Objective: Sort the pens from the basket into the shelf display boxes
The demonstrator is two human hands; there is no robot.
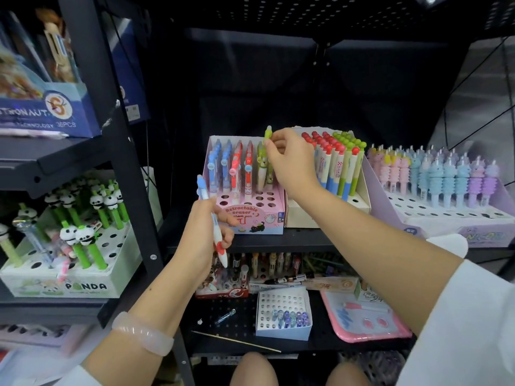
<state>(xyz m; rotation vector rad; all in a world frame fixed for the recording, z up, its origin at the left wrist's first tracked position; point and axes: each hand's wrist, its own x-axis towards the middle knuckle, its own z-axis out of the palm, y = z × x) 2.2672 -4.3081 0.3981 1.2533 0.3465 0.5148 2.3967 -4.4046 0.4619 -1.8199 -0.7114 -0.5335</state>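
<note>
A pink display box (252,215) marked "Retractable eraser" stands on the middle shelf, with blue, red and green pens upright in its back rows and bare holes in front. My right hand (289,162) pinches the top of a green pen (268,134) over the box's right rear corner. My left hand (202,236), in front of the box's left side, grips a blue-and-red pen (211,215) that slants with its blue end up. No basket is in view.
To the right stand a cream box of red- and green-capped pens (338,162) and a lilac box of pastel pens (434,174). A panda pen box (67,282) sits on the left shelf. Below lie a white holed box (282,313), a pink tray (365,316) and loose pens.
</note>
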